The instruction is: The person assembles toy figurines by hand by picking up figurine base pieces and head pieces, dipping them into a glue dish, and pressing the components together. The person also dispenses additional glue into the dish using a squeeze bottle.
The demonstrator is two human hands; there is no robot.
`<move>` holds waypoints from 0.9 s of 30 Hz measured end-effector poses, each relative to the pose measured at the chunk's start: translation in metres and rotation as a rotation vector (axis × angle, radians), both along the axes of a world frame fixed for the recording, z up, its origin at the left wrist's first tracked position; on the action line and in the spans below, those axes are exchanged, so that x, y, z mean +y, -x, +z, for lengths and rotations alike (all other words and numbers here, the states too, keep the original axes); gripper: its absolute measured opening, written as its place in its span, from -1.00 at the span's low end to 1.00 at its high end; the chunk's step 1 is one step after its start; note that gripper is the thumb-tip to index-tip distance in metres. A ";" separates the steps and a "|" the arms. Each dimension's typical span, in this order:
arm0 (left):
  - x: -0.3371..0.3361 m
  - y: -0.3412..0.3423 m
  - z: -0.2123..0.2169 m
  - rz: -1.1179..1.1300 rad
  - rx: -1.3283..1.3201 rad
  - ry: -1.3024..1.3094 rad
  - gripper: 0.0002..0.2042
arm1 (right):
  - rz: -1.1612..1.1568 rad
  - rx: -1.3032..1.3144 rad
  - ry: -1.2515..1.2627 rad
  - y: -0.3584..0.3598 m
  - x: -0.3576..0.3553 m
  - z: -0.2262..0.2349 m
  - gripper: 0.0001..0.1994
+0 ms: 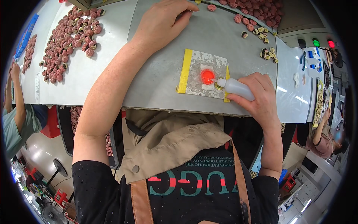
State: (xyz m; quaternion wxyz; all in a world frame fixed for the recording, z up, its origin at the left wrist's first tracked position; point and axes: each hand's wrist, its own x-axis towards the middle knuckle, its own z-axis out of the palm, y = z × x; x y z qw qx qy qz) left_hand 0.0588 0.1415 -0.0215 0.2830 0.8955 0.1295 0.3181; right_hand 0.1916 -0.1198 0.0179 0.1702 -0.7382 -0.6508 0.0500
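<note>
My right hand (257,93) is wrapped round a white squeeze bottle (238,89), which lies nearly level with its thin nozzle pointing left. The nozzle tip meets the edge of a small round piece (207,76) that looks bright glowing red. That piece sits on a worn, stained pad (198,65) with yellow tape along two sides. Farther away, my left hand (164,22) reaches to the back of the grey table (156,87), its fingers bent together. Whether anything is between those fingertips is hidden. A pink round piece (212,8) lies just right of them.
Pink textured pieces (71,41) are heaped at the left, and more pink pieces (257,11) at the back right. Small cream-and-dark pieces (268,55) lie in clusters near the right edge. Other people work at both sides; one person's arm (18,86) shows at left.
</note>
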 end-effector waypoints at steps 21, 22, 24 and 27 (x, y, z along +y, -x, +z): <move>-0.054 -0.044 0.034 -0.208 0.091 -0.022 -0.78 | -0.902 0.495 -0.561 -0.153 -0.174 -0.001 -0.66; -0.061 -0.052 0.038 -0.260 0.117 -0.042 -0.76 | -0.974 0.409 -0.539 -0.170 -0.192 -0.006 -0.65; -0.069 -0.069 0.043 -0.300 0.161 -0.010 -0.73 | -1.042 0.327 -0.526 -0.194 -0.216 -0.015 -0.64; -0.075 -0.098 0.038 -0.324 0.183 -0.019 -0.70 | -1.068 0.264 -0.544 -0.207 -0.222 -0.023 -0.64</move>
